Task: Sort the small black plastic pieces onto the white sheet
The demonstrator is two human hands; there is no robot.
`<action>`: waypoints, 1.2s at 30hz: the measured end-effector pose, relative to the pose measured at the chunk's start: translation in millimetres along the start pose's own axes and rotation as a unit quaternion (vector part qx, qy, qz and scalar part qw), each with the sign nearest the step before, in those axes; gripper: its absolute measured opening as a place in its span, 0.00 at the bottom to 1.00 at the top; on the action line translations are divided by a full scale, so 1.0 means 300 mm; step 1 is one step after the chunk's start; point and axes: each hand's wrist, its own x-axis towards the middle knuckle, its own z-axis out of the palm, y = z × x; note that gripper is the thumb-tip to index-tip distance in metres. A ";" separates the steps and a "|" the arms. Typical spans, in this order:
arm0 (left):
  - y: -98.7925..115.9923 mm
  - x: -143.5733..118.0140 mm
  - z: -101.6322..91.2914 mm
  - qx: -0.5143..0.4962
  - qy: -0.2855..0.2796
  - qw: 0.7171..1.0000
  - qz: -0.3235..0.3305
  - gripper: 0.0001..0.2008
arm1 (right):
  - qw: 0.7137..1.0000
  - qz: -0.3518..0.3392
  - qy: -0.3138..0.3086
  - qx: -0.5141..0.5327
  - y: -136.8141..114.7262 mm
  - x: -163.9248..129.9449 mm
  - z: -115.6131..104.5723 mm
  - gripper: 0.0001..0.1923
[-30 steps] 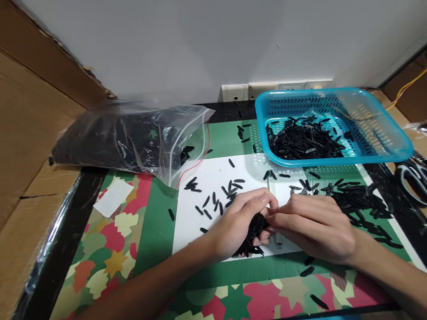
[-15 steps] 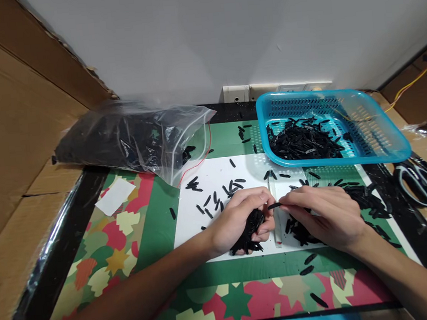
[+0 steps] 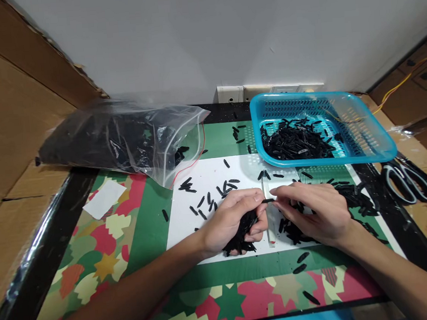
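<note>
The left hand (image 3: 230, 212) curls around a black bundle (image 3: 245, 229), seemingly leaving its fingertips free to present one black piece (image 3: 267, 200) toward three o'clock, where the right hand's (image 3: 313, 208) fingertips stand parted.

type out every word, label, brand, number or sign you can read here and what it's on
No text can be read in this view.
Cardboard box at far right: dark printed marks, too blurred to make out.
Black pieces in the blue basket: a pale mark shows on one, too small to tell whether it is lettering.
White paper slip at left: no writing can be made out.
</note>
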 end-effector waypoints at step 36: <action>-0.011 0.009 0.001 -0.020 -0.005 1.000 0.002 0.19 | 0.954 0.201 -0.084 0.204 -0.036 0.022 -0.013 0.06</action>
